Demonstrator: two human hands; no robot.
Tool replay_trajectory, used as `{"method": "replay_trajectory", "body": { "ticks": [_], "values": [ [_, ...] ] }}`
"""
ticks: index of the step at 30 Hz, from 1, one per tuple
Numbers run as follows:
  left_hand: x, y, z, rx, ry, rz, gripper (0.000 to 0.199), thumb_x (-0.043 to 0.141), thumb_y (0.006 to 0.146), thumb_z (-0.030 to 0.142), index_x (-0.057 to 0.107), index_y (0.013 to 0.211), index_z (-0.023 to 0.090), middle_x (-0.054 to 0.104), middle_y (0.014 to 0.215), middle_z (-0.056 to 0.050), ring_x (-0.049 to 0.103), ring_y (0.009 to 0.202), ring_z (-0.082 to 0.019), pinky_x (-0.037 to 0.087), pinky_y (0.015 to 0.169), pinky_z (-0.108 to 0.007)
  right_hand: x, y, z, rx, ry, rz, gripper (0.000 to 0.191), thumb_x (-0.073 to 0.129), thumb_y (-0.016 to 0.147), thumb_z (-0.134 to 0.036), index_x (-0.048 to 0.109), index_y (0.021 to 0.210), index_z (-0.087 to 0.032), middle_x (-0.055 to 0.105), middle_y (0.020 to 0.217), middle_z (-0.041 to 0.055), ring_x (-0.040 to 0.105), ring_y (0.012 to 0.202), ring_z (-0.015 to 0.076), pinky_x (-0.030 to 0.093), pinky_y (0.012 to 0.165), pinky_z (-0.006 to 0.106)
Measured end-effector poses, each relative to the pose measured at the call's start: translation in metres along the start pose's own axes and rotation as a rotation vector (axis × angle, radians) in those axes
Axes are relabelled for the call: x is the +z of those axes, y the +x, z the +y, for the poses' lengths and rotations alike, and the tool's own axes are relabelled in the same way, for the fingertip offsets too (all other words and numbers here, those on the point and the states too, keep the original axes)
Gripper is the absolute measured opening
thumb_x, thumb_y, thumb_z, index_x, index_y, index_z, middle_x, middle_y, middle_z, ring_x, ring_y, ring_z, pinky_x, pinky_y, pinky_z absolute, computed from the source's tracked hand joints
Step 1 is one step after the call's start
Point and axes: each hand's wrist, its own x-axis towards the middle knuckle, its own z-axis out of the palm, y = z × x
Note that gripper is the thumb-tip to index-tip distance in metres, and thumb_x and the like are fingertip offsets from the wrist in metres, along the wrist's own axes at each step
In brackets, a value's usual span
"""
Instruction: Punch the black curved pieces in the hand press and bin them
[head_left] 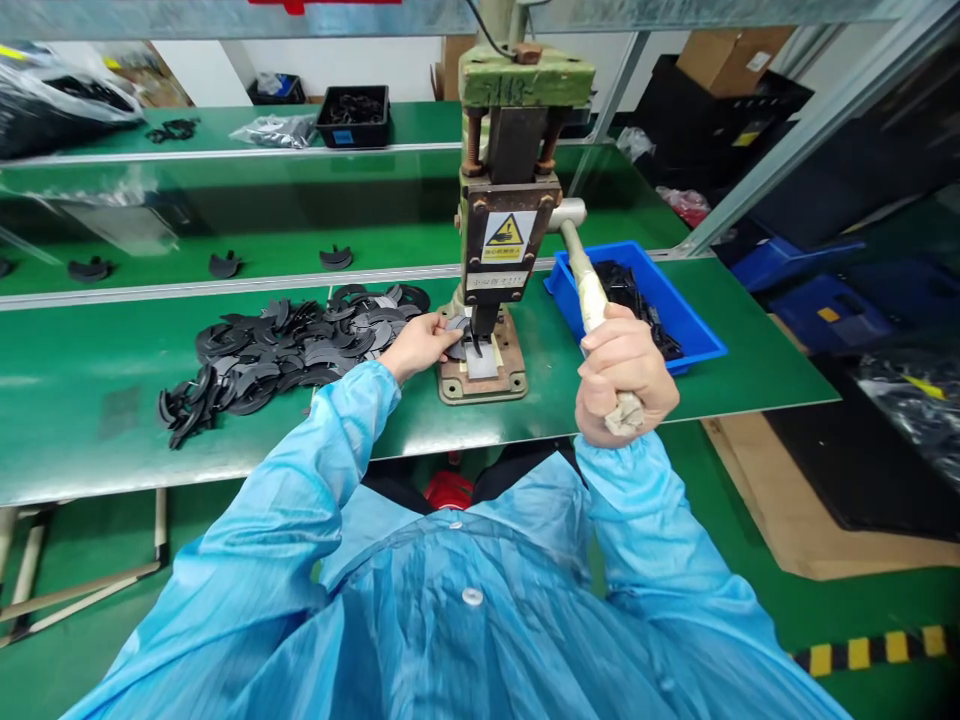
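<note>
My left hand (417, 346) pinches a dark curved plastic part (457, 338) at the base of a green hand press (511, 230). The part lies on the left side of the small metal plate (481, 361), close under the press's ram (486, 319); whether the ram touches it I cannot tell. My right hand (626, 375) is wrapped round the taped lever handle (587, 282), which slants down toward me from the press's right side. Left of the press, a heap of black curved parts (292, 345) covers the green table (112, 375).
A blue bin (694, 345) with black parts stands right of the press. Several curved parts, one a black piece (336, 258), lie spaced along the green strip behind. A black tray (353, 117) sits farther back. The table's front edge (225, 477) runs before my body.
</note>
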Motion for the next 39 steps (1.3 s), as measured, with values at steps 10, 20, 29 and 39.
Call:
{"method": "replay_trajectory", "body": {
  "ticks": [10, 20, 29, 39],
  "values": [
    [-0.005, 0.013, -0.015, -0.003, -0.048, -0.063, 0.046, 0.094, 0.084, 0.034, 0.051, 0.080, 0.021, 0.053, 0.063, 0.007, 0.061, 0.052, -0.008, 0.058, 0.051, -0.019, -0.004, 0.002, -0.007, 0.050, -0.007, -0.051, 0.036, 0.076, 0.090, -0.038, 0.053, 0.067, -0.024, 0.060, 0.063, -0.0060, 0.070, 0.078, 0.0186, 0.060, 0.103, 0.061],
    [-0.010, 0.023, -0.007, -0.177, -0.063, -0.173, 0.041, 0.095, 0.084, 0.026, 0.054, 0.083, 0.020, 0.059, 0.064, 0.005, 0.063, 0.049, -0.009, 0.063, 0.052, -0.023, -0.006, 0.001, -0.010, 0.077, -0.031, -0.055, 0.036, 0.075, 0.091, -0.041, 0.053, 0.068, -0.026, 0.061, 0.064, -0.0071, 0.069, 0.077, 0.0183, 0.060, 0.105, 0.060],
    [-0.007, 0.017, 0.004, -0.336, -0.088, -0.180, 0.035, 0.090, 0.089, 0.026, 0.056, 0.083, 0.019, 0.069, 0.067, -0.001, 0.076, 0.059, -0.018, 0.065, 0.061, -0.027, -0.001, 0.000, -0.008, 0.074, -0.030, -0.014, 0.041, 0.076, 0.092, -0.045, 0.051, 0.066, -0.025, 0.057, 0.062, -0.0064, 0.068, 0.075, 0.0184, 0.060, 0.104, 0.062],
    [0.001, -0.007, 0.007, -0.257, -0.205, -0.092, 0.036, 0.090, 0.089, 0.029, 0.057, 0.084, 0.019, 0.069, 0.065, -0.001, 0.074, 0.056, -0.015, 0.063, 0.056, -0.022, 0.008, 0.084, -0.003, 0.041, 0.066, -0.118, 0.034, 0.080, 0.093, -0.055, 0.068, 0.103, -0.024, 0.066, 0.089, -0.0010, 0.075, 0.095, 0.0186, 0.064, 0.102, 0.052]
  ]
}}
